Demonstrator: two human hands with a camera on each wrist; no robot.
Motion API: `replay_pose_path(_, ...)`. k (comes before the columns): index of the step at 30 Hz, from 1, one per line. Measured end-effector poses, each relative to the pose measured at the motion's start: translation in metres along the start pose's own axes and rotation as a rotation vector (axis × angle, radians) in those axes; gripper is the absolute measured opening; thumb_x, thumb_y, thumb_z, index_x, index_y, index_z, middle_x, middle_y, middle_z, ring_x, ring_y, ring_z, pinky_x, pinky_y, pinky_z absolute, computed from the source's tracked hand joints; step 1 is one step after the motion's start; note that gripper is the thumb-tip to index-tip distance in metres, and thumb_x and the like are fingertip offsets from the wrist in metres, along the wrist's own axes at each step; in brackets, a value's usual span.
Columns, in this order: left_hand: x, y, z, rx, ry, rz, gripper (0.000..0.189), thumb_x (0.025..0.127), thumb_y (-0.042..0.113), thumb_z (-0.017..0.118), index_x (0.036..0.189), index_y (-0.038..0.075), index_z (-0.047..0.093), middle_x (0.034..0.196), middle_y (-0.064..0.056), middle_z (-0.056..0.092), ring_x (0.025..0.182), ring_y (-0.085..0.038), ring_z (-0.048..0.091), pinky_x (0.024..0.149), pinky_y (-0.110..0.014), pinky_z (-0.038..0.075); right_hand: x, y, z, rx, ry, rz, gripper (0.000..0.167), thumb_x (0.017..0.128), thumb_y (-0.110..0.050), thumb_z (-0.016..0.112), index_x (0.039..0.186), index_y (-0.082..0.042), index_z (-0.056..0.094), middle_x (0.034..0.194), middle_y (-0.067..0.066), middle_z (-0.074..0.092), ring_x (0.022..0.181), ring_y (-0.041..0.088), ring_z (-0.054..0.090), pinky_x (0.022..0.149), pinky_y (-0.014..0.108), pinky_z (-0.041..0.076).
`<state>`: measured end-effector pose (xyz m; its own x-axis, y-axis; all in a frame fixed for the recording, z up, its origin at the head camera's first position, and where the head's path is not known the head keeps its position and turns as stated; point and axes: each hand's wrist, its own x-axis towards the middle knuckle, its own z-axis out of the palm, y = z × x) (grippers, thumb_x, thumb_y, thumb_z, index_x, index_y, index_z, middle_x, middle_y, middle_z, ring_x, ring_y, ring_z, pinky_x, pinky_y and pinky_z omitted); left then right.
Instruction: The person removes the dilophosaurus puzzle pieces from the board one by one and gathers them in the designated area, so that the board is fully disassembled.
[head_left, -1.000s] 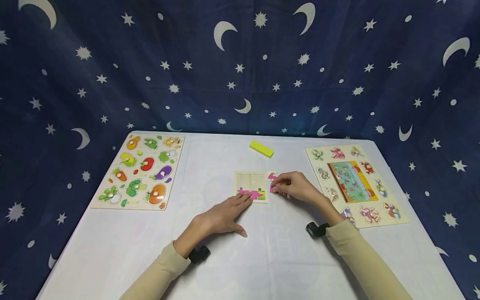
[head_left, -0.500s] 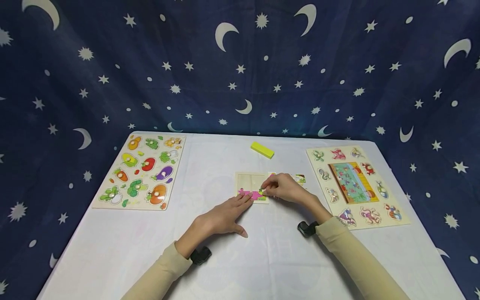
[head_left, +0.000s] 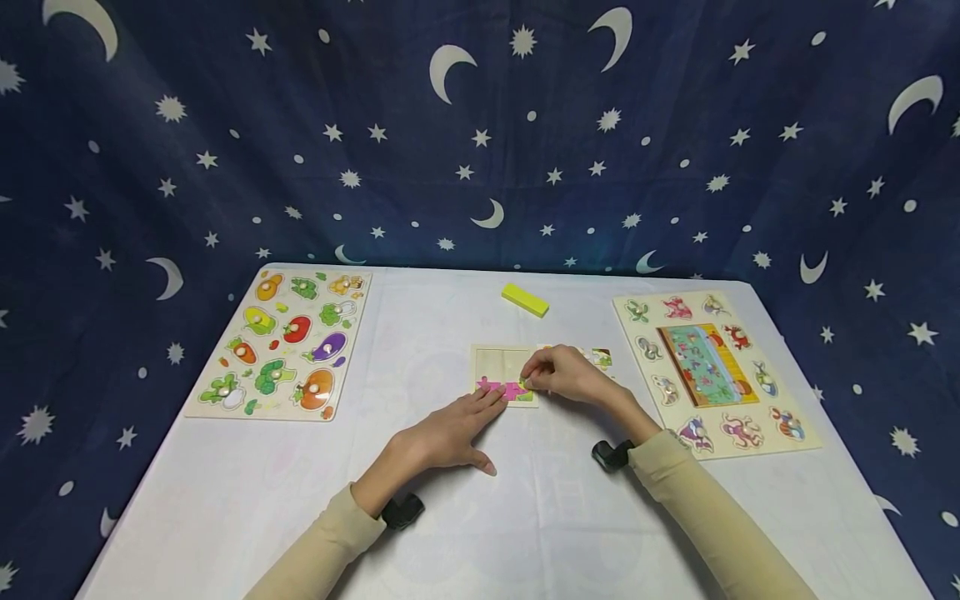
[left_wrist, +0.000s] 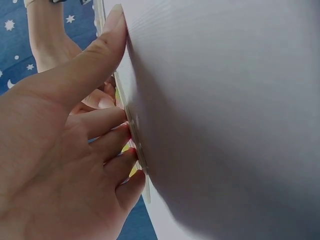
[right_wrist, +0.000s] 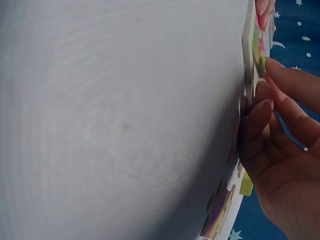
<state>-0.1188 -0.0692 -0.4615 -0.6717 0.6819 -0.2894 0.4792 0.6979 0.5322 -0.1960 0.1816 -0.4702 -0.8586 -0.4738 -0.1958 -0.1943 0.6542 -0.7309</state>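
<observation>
A small square wooden puzzle tray (head_left: 473, 367) lies mid-table, with pink and green pieces along its near side and bare wood behind them. My left hand (head_left: 450, 429) rests its straight fingers on the pink pieces at the near left, thumb spread away on the tablecloth. At the tray's right edge my right hand (head_left: 566, 375) pinches a pink-and-green puzzle piece (right_wrist: 259, 47) between thumb and index finger. Its fingertips partly cover that piece in the head view. Loose puzzle pieces (head_left: 602, 358) lie just beyond the right hand, partly hidden by it.
A vegetable peg puzzle board (head_left: 281, 403) lies at the left and a sea-animal peg board (head_left: 787, 446) at the right, near the right forearm. Behind the tray sits a yellow-green block (head_left: 525, 300). A starry blue curtain (head_left: 390, 208) hangs behind the table.
My right hand has moved left from the loose pieces to the tray's right edge, and its fingertips have lowered slightly there. My left hand has stayed on the pink pieces.
</observation>
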Motion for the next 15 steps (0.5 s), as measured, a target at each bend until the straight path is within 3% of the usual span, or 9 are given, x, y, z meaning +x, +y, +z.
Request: replay_pose_path(15,0.0003,-0.0014,0.0005,-0.005,-0.002,0.001,0.103,0.085,0.039,0.084,0.164,0.009,0.025,0.173,-0.006,0.015,0.161,-0.026,0.009,0.129,-0.046,0.019,0.0016,0.0002,-0.0027,0.121,-0.031,0.038,0.008,0.092,-0.006,0.073,0.1,-0.005,0.071,0.083,0.005,0.069,0.067,0.015,0.06,0.06,0.028,0.054)
